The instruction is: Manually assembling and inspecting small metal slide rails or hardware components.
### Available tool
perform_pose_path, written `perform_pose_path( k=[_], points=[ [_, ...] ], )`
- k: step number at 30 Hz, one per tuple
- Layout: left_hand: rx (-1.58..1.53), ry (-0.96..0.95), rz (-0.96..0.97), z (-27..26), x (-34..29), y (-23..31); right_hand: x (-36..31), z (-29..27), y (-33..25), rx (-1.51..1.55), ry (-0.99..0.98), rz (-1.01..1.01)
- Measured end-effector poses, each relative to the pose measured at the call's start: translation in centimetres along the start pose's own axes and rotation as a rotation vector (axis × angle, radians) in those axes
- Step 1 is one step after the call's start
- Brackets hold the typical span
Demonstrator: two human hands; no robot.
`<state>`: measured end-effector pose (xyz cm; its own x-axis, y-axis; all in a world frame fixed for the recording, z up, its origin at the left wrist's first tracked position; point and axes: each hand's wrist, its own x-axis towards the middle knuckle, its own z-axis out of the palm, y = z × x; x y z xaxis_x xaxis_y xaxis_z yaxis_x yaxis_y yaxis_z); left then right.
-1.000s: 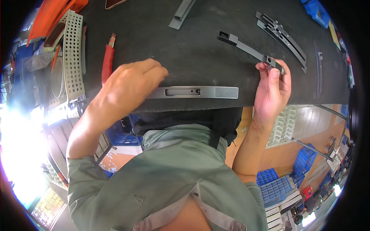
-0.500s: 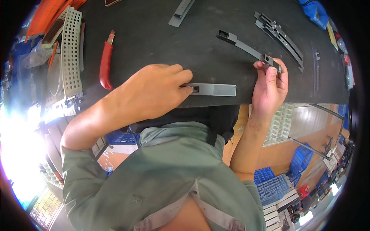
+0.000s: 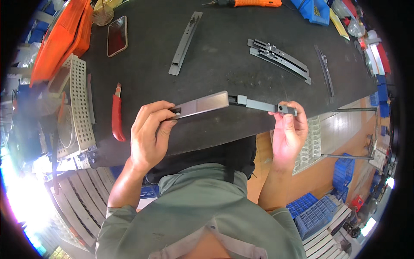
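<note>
Work surface: dark matt bench top (image 3: 224,56), lightly scuffed, its near edge before the person
Left hand (image 3: 148,138): closed on the left end of a silver bar (image 3: 202,103), which was held above the bench
Right hand (image 3: 290,138): pinched the right end of a narrow grey strip (image 3: 261,105); the strip's black end met the bar's right end in view, contact unclear
On the bench, left: red-handled knife (image 3: 116,116), phone (image 3: 117,36), white perforated basket (image 3: 82,108)
Far side: long grey bar (image 3: 185,43), orange power tool (image 3: 258,2), blue bin (image 3: 315,13)
Right: slotted metal parts (image 3: 280,60), thin rail (image 3: 325,71)
Room: orange-brown floor (image 3: 308,179) and blue crates (image 3: 315,216) stood lower right; strong glare filled the left
</note>
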<state>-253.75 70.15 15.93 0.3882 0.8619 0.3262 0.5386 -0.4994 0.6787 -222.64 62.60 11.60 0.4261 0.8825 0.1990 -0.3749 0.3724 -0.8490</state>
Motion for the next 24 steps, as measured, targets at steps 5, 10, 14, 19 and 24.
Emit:
perform_pose_path(
  k=[5,10,14,19,24],
  points=[
    [0.037,-0.056,0.116,-0.1,0.8,-0.5,0.4,0.6,-0.4,-0.063,-0.024,0.041],
    [0.052,-0.149,0.163,-1.0,1.9,-0.7,-0.2,1.6,-1.4,-0.133,0.052,0.09],
    [-0.006,-0.181,0.178,-1.7,1.8,-1.2,-0.7,1.1,-0.4,-0.196,0.053,0.235],
    [-0.086,-0.22,0.191,-1.6,1.6,-1.0,-0.8,2.1,0.9,-0.111,-0.052,0.303],
    [-0.119,-0.191,0.215,-0.2,1.8,0.2,-2.0,3.2,1.8,-0.092,-0.089,0.321]
  ],
)
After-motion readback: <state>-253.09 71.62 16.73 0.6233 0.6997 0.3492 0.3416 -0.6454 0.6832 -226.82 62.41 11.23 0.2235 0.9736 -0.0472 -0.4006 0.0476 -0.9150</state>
